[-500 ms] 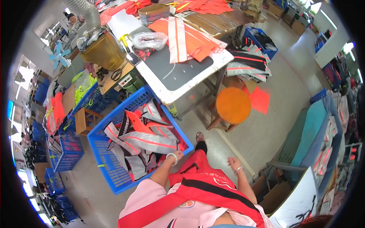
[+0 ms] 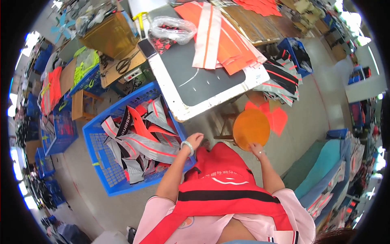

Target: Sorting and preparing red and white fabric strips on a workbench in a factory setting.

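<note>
Head view: left hand (image 2: pixel 196 140) closed on top edge of red vest (image 2: pixel 221 171), near blue basket (image 2: pixel 99 162) full of grey and orange strips (image 2: pixel 140 140). Right hand (image 2: pixel 257 149) pinches vest's other edge, just by round orange stool (image 2: pixel 251 128). Vest hangs between both hands, in front of body. Tabletop (image 2: pixel 203 81) further ahead holds orange cloth (image 2: pixel 227 44).

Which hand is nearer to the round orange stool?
Right. The right hand is at the edge of the round orange stool; the left hand is farther left, beside the blue basket.
</note>
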{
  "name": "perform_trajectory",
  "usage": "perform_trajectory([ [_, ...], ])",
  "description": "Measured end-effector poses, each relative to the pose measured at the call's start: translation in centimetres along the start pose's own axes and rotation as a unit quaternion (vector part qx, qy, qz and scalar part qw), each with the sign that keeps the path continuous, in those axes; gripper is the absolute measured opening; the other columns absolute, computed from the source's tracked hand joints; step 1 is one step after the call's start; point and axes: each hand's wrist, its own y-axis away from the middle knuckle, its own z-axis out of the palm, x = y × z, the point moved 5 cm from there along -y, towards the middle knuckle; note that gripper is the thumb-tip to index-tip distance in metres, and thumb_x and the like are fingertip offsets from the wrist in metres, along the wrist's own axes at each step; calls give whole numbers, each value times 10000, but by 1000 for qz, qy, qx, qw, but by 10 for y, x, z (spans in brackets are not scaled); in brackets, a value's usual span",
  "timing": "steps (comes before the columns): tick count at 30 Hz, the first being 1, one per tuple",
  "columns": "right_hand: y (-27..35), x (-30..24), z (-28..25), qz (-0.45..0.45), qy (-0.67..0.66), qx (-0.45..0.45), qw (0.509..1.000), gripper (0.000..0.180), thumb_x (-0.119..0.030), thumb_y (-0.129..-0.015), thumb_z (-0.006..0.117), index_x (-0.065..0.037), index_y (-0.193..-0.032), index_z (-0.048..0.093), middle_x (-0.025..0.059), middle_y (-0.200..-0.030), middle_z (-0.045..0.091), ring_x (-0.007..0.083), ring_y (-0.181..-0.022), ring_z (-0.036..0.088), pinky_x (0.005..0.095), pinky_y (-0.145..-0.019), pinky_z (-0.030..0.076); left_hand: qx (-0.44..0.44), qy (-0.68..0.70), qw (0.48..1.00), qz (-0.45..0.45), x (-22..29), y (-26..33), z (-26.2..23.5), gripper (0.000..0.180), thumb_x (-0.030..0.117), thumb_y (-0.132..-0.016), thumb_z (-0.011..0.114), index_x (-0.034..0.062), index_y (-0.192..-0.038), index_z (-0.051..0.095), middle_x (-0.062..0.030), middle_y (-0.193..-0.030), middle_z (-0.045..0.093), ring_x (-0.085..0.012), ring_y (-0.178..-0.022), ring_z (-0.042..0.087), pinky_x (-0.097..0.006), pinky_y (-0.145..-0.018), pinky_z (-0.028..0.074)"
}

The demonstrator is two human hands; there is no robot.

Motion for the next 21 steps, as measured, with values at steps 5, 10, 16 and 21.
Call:
perform_trajectory([
  [5, -54, -212, -4, -187, -221, -98, 952, 319, -322, -972, 541, -67, -1134, 641, 23, -900, 672, 113, -725, 638, 249, -586, 496, 112, 14, 981, -158, -86, 81, -8, 343, 319, -925, 524, 59, -1114, 645, -183, -1087, 661, -339, -1035, 622, -388, -907, 476],
  [10, -131, -341, -29, -199, -297, -38, 933, 291, -279, -957, 556, -126, -1193, 631, 2, -1092, 626, 133, -831, 632, 267, -662, 520, 223, 20, 910, -348, -185, 224, 15, 419, 367, -921, 530, 14, -1116, 645, -218, -1107, 648, -360, -1092, 600, -410, -954, 452],
  [16, -204, -402, -29, -219, -189, -52, 956, 286, -298, -921, 594, -177, -1172, 655, -31, -1013, 620, 97, -809, 560, 238, -632, 474, 285, 133, 817, -484, -147, 280, 45, 369, 315, -921, 538, -1, -1067, 661, -159, -977, 701, -308, -903, 661, -410, -801, 507],
  [21, -242, -395, -20, -324, -131, -45, 936, 303, -238, -966, 486, -106, -1191, 641, 45, -790, 647, 91, -647, 525, 228, -574, 441, 377, -78, 882, -273, -76, 114, -26, 290, 240, -926, 566, -10, -1040, 659, -126, -898, 689, -184, -813, 653, -316, -725, 522],
])
